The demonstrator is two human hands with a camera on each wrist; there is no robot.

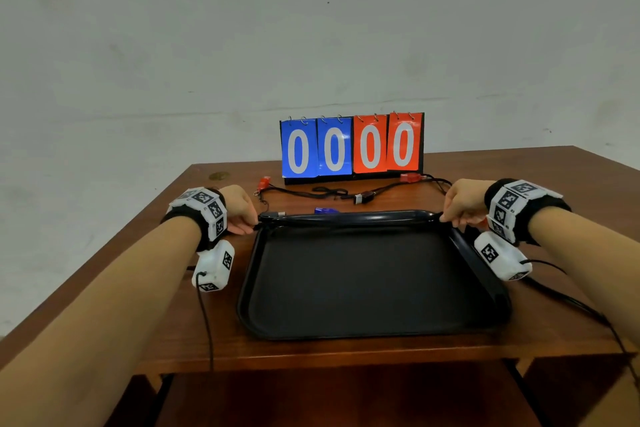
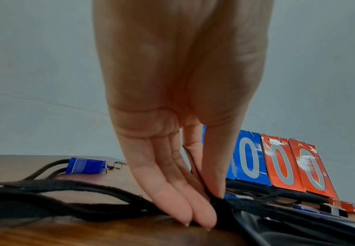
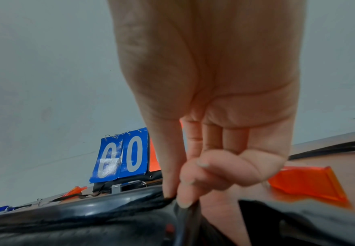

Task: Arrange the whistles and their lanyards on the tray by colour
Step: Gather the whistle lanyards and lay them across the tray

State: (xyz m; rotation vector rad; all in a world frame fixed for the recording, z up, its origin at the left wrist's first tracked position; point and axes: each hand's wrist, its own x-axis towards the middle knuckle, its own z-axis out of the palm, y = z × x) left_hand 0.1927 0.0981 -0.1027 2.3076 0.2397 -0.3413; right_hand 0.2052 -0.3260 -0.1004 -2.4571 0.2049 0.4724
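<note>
— Which step is this?
— Laying one black lanyard (image 1: 349,220) along the far rim of the black tray (image 1: 367,288) — left hand (image 1: 239,210) and right hand (image 1: 462,206) each pinch an end, stretched taut.
— Next?
— Probably lower it flat, then release.
— The whistles?
— A blue whistle (image 1: 325,210) and red whistle (image 1: 410,177) lie above the tray at centre frame, not yet sorted.

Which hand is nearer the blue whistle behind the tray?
Left. The left hand grips the tray's far-left corner beside the blue whistle; the right hand holds the far-right corner.
</note>
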